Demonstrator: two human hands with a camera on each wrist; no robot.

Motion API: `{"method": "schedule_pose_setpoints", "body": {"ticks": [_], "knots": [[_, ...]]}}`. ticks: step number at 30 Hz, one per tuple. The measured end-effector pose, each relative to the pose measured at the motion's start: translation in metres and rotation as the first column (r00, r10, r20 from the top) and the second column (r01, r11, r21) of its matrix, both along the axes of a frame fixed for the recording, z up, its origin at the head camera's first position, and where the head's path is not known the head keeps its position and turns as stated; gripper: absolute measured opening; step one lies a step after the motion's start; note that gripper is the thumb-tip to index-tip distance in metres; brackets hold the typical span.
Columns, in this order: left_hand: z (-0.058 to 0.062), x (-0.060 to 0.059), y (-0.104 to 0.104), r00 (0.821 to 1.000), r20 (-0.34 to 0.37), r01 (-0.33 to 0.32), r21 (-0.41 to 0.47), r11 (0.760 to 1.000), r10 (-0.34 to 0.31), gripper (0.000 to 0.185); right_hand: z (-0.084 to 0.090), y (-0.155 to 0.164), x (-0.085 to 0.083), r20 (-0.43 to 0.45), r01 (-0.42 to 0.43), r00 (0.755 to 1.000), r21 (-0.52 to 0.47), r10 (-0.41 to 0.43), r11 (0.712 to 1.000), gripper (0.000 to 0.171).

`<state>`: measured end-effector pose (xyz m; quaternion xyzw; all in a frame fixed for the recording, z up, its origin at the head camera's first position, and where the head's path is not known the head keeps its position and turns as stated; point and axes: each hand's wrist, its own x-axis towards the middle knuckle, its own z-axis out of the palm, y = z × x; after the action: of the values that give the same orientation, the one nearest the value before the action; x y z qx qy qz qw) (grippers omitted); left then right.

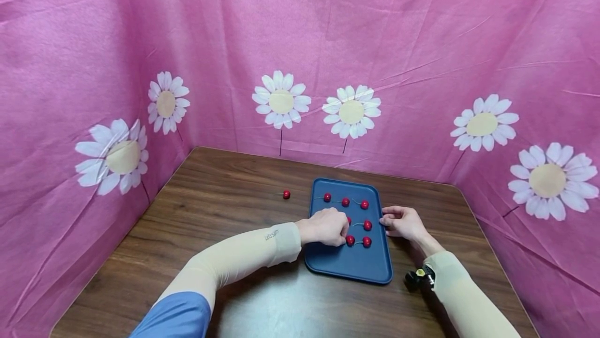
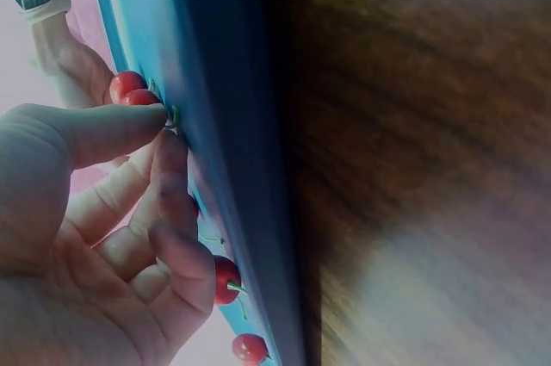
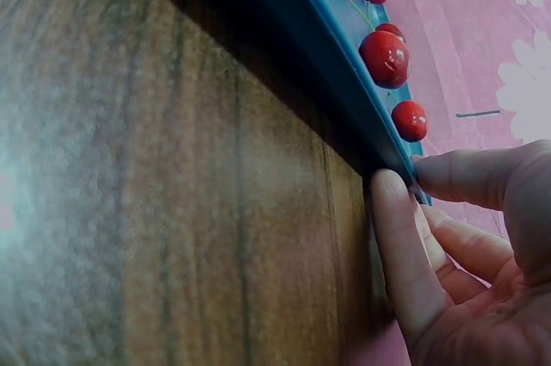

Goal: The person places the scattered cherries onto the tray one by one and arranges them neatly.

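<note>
A blue tray (image 1: 330,262) lies on the wooden table, bearing red cherries with thin green stems in rough rows. My left hand (image 1: 328,226) reaches over the tray's left side. Its thumb and forefinger pinch the stem (image 2: 174,116) of a cherry (image 1: 350,240) in the nearest row, as the left wrist view shows. Just right of it lies another cherry (image 1: 367,242). At the tray's right edge, my right hand (image 1: 405,222) holds the rim between thumb and fingers, beside a cherry (image 3: 410,121). Part of the middle row is hidden behind my left hand.
One loose cherry (image 1: 286,195) lies on the table (image 1: 234,187) left of the tray. A pink curtain (image 1: 300,25) printed with white daisies surrounds the table's back and sides. A small black device (image 1: 419,278) is strapped at my right wrist.
</note>
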<state>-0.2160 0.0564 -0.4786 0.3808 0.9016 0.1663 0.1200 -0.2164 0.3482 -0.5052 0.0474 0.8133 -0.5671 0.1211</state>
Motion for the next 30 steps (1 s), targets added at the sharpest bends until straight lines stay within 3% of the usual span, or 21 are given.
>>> {"method": "schedule_pose_setpoints", "body": {"ticks": [13, 24, 30], "knots": [[0.002, -0.001, -0.007, 1.0, -0.004, 0.006, 0.03, 1.0, -0.006, 0.021, -0.002, -0.001, 0.001, 0.001, -0.003, 1.0, 0.006, 0.003, 1.0, 0.052], [0.013, -0.008, -0.026, 1.0, 0.001, 0.023, 0.099, 0.995, -0.023, 0.006, 0.0, -0.001, 0.001, 0.01, 0.005, 1.0, 0.011, -0.005, 1.0, 0.053], [0.02, -0.018, -0.045, 0.999, -0.019, 0.038, 0.163, 0.986, -0.035, 0.019, 0.001, -0.001, 0.0, 0.011, 0.005, 1.0, 0.031, -0.005, 1.0, 0.053]]}}
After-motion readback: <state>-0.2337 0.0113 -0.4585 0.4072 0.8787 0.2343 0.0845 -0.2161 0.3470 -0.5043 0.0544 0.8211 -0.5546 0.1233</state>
